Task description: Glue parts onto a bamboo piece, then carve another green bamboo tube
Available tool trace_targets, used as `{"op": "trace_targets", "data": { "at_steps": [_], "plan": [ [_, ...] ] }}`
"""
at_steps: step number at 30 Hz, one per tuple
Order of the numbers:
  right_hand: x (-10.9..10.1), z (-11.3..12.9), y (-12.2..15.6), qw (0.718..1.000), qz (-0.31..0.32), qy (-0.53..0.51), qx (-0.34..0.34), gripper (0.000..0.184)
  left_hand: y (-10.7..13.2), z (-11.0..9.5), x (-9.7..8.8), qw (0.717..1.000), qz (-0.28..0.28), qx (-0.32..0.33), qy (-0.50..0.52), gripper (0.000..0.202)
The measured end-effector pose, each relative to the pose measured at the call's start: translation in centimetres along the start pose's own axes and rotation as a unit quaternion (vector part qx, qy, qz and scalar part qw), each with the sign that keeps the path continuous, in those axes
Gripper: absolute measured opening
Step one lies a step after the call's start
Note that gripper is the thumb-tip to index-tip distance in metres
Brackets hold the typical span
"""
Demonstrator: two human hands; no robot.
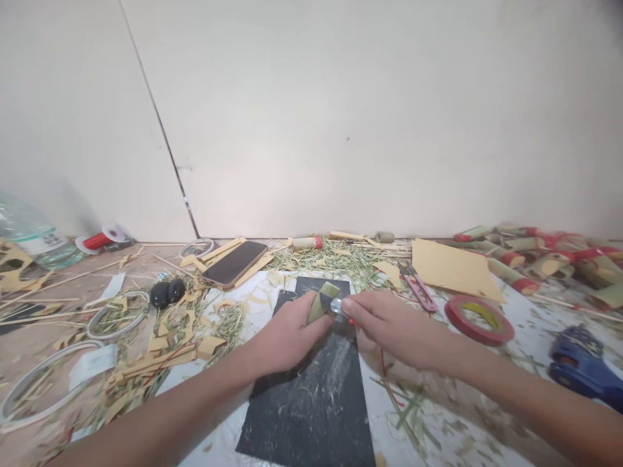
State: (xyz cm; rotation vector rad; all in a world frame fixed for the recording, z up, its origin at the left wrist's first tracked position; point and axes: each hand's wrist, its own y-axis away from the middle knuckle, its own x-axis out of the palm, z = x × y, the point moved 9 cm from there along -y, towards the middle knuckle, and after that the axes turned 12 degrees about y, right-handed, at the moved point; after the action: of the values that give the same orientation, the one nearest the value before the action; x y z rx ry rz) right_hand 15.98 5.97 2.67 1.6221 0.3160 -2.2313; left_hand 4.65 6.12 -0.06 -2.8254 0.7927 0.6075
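Above a black sheet (pixel 311 402), my left hand (pixel 294 327) is closed around a short green piece of bamboo (pixel 318 307). My right hand (pixel 384 318) meets it from the other side, fingers wrapped round a small silvery tool (pixel 337 305) with a bit of red near it. The tool touches or nearly touches the bamboo; its kind is hard to make out. Pale scuffs and shavings mark the black sheet under both hands.
Pink snips (pixel 418 288), red tape (pixel 479 320) and a blue tool (pixel 586 363) lie to the right, with red-banded bamboo pieces (pixel 525 259) behind. A phone (pixel 235 264), white rings (pixel 119 316) and yellow scraps (pixel 156 363) lie left. A wall stands behind.
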Motion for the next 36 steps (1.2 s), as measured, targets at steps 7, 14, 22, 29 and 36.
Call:
{"op": "trace_targets", "data": {
  "at_steps": [7, 14, 22, 29, 36],
  "plan": [
    [-3.4, -4.6, -0.5, 0.993, -0.083, 0.032, 0.079, 0.045, 0.2, 0.3, -0.5, 0.999, -0.007, -0.054, -0.006, 0.023],
    [-1.5, -1.8, -0.6, 0.990, -0.099, -0.095, 0.042, 0.025, 0.7, -1.3, 1.1, 0.986, 0.096, -0.015, 0.132, 0.031],
    [-0.6, -1.6, -0.7, 0.929, -0.051, -0.366, 0.020, 0.028, 0.6, -1.2, 3.0, 0.933, 0.205, -0.034, 0.293, 0.039],
    [0.5, -1.1, -0.8, 0.886, 0.011, -0.464, 0.007, 0.026, 0.6, -1.0, 2.8, 0.937, 0.179, -0.045, 0.297, 0.094],
    [1.7, -0.5, -0.8, 0.839, 0.108, -0.533, -0.022, 0.030, 0.0, -0.8, 2.4, 0.926, 0.161, -0.008, 0.342, 0.097]
  ]
}}
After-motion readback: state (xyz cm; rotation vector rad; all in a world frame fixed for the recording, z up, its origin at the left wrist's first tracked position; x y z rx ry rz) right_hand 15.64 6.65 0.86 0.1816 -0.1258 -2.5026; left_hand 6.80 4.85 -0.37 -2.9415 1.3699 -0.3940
